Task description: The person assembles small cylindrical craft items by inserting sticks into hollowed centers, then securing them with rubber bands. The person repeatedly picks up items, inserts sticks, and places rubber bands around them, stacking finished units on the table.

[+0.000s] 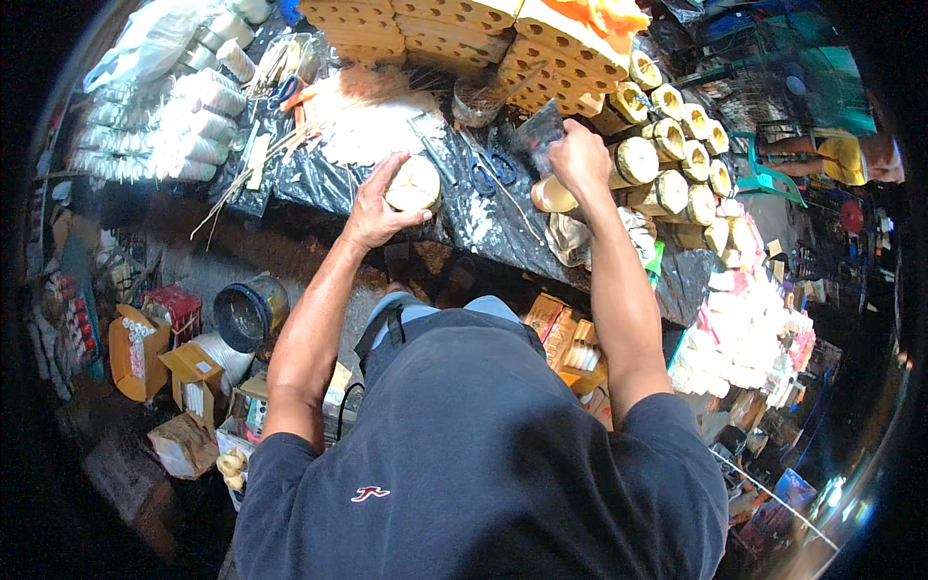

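Note:
My left hand (372,203) grips a short bamboo tube section (414,184), its pale filled end facing up, over the black plastic sheet (319,179) covering the table. My right hand (578,155) is closed around a small clear plastic bag (539,130), just above a bamboo tube (553,196) lying at the near end of a row of stacked bamboo tubes (667,145). Scissors with dark handles (488,166) lie on the sheet between my hands.
Perforated yellow-tan blocks (454,29) are stacked at the table's far side. White wrapped rolls (174,126) pile up at left, thin sticks (256,159) beside them. A dark bucket (246,311) and cardboard boxes (164,367) sit on the floor. Another person (846,155) sits at right.

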Demonstrator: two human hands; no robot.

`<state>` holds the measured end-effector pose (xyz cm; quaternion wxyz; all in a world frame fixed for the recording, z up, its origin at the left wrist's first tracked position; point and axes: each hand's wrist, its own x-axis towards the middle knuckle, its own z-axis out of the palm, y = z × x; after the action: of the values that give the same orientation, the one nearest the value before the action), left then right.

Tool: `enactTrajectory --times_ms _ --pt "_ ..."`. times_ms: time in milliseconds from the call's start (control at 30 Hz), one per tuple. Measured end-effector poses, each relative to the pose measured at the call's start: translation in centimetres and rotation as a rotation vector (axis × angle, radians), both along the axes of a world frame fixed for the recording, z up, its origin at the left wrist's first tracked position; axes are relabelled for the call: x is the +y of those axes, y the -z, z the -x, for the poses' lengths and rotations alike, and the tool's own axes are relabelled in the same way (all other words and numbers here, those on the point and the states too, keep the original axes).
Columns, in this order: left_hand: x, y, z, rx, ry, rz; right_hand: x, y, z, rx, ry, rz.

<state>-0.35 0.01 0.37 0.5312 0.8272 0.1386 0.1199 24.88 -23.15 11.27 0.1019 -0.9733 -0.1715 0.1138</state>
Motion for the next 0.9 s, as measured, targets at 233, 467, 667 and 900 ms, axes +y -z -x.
enactTrajectory --times_ms 233,467,667,900 --pt "0.9 1.0 -0.5 -0.030 0.039 0.196 -2.2 -3.7 5.8 -0.119 -0.170 -0.739" --pt "-1.2 2.2 0.3 -0.062 -0.160 0.193 -0.5 -2.1 12.5 -0.144 -0.593 -0.498" --pt "-1.3 2.3 0.0 -0.115 -0.152 0.227 0.8 -0.2 15.4 -0.155 -0.679 -0.312" --pt "-0.9 2.2 0.0 -0.095 -0.118 0.289 1.8 0.3 15.6 -0.151 -0.683 -0.276"
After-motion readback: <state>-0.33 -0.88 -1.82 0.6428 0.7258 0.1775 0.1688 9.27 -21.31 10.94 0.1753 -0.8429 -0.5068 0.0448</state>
